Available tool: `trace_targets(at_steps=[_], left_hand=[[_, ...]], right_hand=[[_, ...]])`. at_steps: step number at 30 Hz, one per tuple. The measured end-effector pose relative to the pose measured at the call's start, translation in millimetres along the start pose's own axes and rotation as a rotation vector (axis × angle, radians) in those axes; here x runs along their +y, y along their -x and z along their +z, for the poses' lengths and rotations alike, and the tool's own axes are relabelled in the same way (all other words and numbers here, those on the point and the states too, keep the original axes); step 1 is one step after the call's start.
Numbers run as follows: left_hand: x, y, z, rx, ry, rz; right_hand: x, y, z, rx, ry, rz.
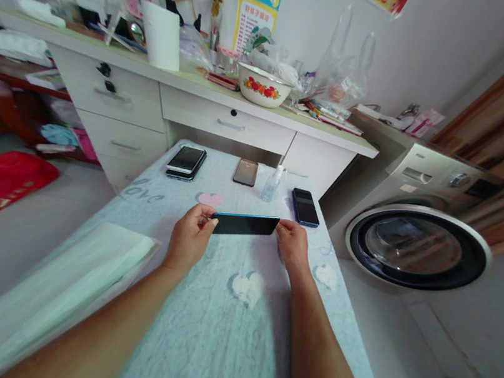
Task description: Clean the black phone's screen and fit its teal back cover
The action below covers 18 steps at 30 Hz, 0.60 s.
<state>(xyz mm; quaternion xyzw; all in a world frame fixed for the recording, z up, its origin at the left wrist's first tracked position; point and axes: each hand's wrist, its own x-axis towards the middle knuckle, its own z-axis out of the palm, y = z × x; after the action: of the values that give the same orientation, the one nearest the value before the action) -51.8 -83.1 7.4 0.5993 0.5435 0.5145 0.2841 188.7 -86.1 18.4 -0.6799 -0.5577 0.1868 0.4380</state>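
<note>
Both hands hold a dark smartphone (244, 225) sideways over the cloth-covered table, its black screen tilted toward me and a blue edge along the top. My left hand (190, 238) pinches its left end between thumb and fingers. At the right end, my right hand (291, 245) grips the corner; its thumb is partly hidden. Beyond the phone stand a clear spray bottle (271, 185) and a brownish phone case (245, 172) lying flat. Another phone (305, 208) rests to the right, and a stack of phones (186, 161) sits at the far left of the table.
A pale folded sheet or packet (62, 287) lies along the table's left side. Behind the table is a white desk (224, 118) bearing a floral bowl (263, 87) and a paper roll (161, 36). A washing machine (426, 196) stands right; a red bag (1, 186) lies on the floor left.
</note>
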Motion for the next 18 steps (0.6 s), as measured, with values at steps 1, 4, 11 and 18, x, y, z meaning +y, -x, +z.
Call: trace_targets(at_steps=[1,4,11,18], left_hand=[[-0.8,-0.2,0.3,-0.001,0.004,0.000],[-3.3,-1.0,1.7,0.007,0.011,0.006],[-3.1,-2.0,4.6,-0.009,0.031,0.021],[1.2,-0.8,3.9,-0.007,0.016,0.031]], right_hand=[[0.1,-0.3,0.7,0.007,-0.013,0.002],[3.2,-2.2,3.6,0.053,-0.071,0.013],[9.0,-5.0,5.3,0.157,-0.167,-0.064],[3.4,-4.0,3.1,0.187,-0.192,-0.147]])
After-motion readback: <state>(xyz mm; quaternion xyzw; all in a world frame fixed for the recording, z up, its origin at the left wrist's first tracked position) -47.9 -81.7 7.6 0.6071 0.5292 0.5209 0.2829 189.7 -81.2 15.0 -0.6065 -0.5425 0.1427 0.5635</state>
